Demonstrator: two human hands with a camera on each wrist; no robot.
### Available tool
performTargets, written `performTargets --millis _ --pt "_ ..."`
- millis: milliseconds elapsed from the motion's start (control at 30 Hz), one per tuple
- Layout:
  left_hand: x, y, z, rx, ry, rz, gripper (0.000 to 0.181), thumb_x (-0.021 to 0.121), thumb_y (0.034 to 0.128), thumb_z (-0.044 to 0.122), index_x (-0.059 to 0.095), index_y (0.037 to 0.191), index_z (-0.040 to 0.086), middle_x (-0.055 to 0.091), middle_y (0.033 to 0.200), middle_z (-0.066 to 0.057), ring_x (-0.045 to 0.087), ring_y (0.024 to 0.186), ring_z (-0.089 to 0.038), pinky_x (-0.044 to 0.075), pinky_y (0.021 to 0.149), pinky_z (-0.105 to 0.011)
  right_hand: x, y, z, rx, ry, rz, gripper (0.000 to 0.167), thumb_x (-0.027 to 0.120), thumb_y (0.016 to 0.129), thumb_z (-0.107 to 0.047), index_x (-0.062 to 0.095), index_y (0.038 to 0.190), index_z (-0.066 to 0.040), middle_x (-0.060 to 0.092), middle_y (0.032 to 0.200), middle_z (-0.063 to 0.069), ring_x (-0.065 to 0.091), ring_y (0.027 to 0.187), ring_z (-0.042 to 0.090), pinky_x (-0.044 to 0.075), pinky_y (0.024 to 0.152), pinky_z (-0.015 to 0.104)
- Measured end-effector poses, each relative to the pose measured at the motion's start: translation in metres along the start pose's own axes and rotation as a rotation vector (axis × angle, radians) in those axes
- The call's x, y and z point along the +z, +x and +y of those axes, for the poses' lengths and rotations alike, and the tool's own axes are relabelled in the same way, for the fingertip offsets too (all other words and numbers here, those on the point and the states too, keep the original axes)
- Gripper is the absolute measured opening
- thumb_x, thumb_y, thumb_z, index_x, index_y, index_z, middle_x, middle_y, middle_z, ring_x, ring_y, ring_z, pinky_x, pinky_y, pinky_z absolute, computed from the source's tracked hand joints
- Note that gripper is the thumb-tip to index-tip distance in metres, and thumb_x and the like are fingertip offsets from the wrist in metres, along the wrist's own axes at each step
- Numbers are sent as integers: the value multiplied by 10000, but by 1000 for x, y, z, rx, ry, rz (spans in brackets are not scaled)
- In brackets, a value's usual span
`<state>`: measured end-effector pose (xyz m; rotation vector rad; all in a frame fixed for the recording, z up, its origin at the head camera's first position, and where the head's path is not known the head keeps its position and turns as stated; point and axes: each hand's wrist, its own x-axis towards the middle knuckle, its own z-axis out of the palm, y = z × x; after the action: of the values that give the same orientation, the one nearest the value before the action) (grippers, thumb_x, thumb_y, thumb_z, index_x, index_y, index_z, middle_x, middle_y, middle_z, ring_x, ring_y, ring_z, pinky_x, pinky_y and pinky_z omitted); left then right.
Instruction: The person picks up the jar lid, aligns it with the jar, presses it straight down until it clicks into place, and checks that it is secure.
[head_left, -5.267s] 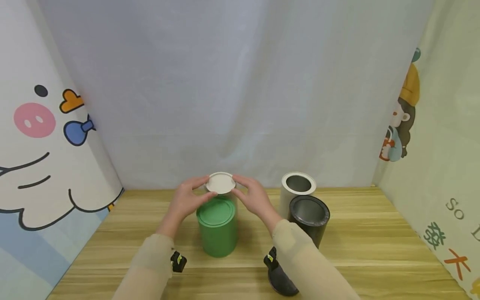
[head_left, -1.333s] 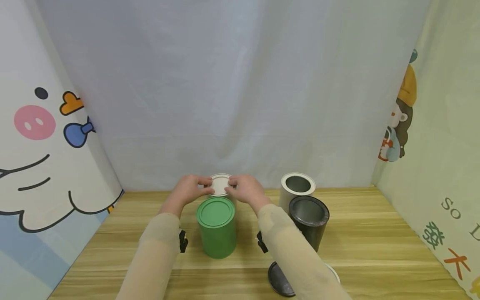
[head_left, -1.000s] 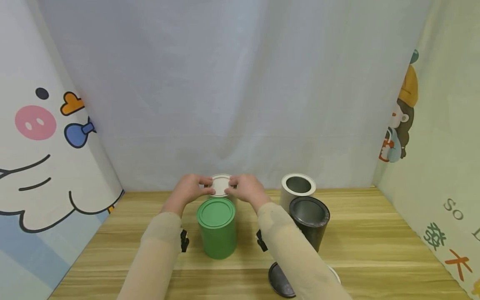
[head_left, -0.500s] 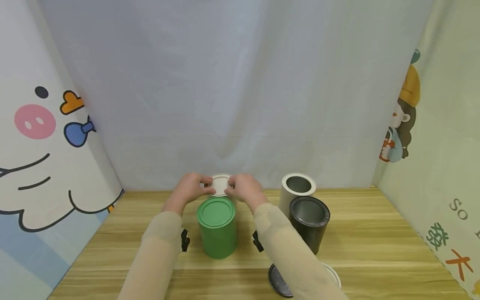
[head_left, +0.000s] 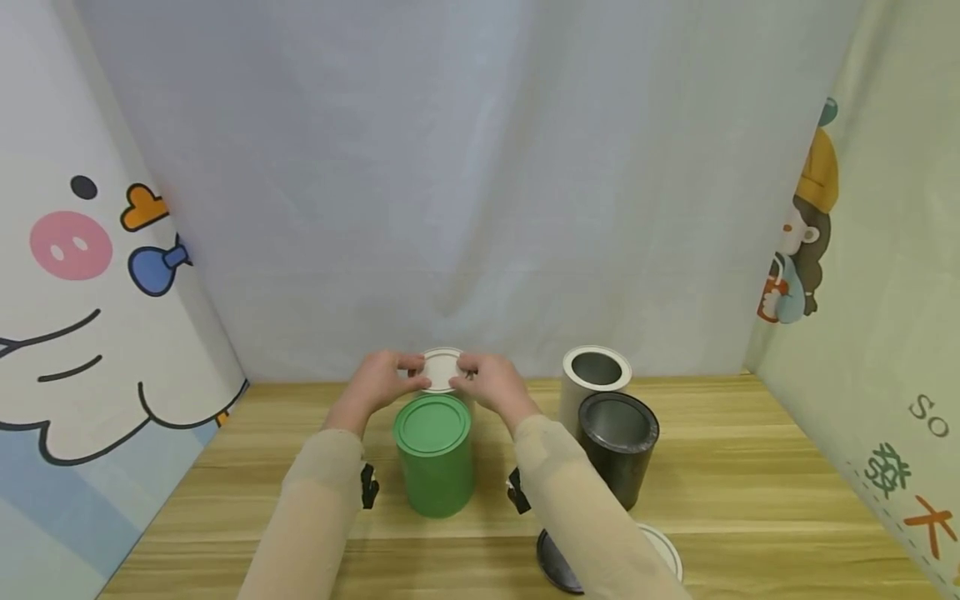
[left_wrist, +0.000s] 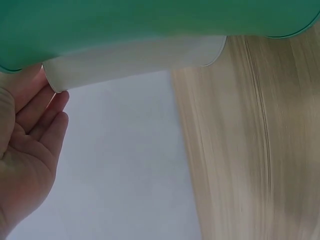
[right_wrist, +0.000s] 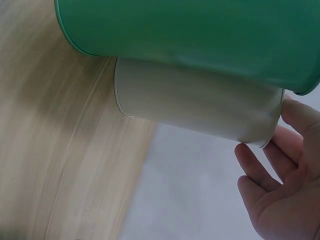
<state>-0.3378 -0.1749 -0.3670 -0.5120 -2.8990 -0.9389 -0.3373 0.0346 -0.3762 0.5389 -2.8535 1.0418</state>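
A white round lid [head_left: 441, 371] sits at the top of a white can [right_wrist: 195, 102], which stands behind a green can [head_left: 438, 479]. My left hand [head_left: 375, 383] pinches the lid's left rim between thumb and fingers. Opposite it, my right hand [head_left: 492, 383] pinches the right rim in the same way. Both wrist views show some fingertips below, around the white can's upper edge. A green lid [head_left: 432, 425] covers the green can. From the head, most of the white can is hidden behind the green one.
To the right stand an uncovered white can [head_left: 572, 400] and, before it, an uncovered black can [head_left: 618, 462]. A black lid [head_left: 555, 562] and a white lid [head_left: 662, 550] lie at the wooden table's [head_left: 757, 500] front, partly under my right sleeve. A pale curtain [head_left: 480, 208] hangs behind.
Since the oldest frame, both hands have closed inward over the lid's rim, from spread fingers to bent ones. Over the last second they hold nearly the same place; my right forearm shifts slightly.
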Motion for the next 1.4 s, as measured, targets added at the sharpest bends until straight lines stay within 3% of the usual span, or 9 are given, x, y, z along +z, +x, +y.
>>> performTargets --millis 133,500,733,1100,1267,1400 --pt "1 -1 -2 -3 -20 7 420 746 906 241 676 1259 24 600 1350 -116 507 1283 -372 430 1039 -530 1 -1 0 -2 16 -1 444 680 952 -272 622 1346 -76 567 1401 90 572 1223 283 462 1022 424" --pt "4 -4 -4 27 -20 35 414 728 920 239 668 1265 18 607 1334 -135 516 1268 -383 427 1038 -538 3 -3 2 -39 6 22 426 670 959 -273 630 1327 -61 551 1419 58 486 1323 296 357 1117 441" --pt "10 -5 -9 86 -12 65 428 707 934 233 644 1287 -2 594 1340 -173 524 1258 -391 410 1052 -546 10 -2 11 -86 7 44 426 643 976 -279 613 1342 -63 529 1439 47 466 1342 292 330 1133 448" --pt "17 -6 -13 200 32 142 368 703 930 153 660 1229 -57 611 1298 -212 567 1202 -406 431 1032 -544 17 -9 24 -196 142 120 385 622 985 -196 618 1319 -5 541 1424 86 488 1319 316 355 1116 460" --pt "19 -7 -14 232 76 195 358 719 918 161 679 1200 -55 636 1255 -220 573 1178 -420 436 1022 -551 19 -14 30 -263 124 192 353 661 950 -148 655 1272 -3 593 1363 108 530 1275 329 379 1097 468" --pt "21 -10 -18 251 84 262 319 730 907 147 703 1157 -49 662 1203 -219 584 1144 -422 439 1012 -555 19 -21 34 -321 91 205 358 673 937 -129 654 1269 4 599 1349 137 540 1255 347 390 1084 487"
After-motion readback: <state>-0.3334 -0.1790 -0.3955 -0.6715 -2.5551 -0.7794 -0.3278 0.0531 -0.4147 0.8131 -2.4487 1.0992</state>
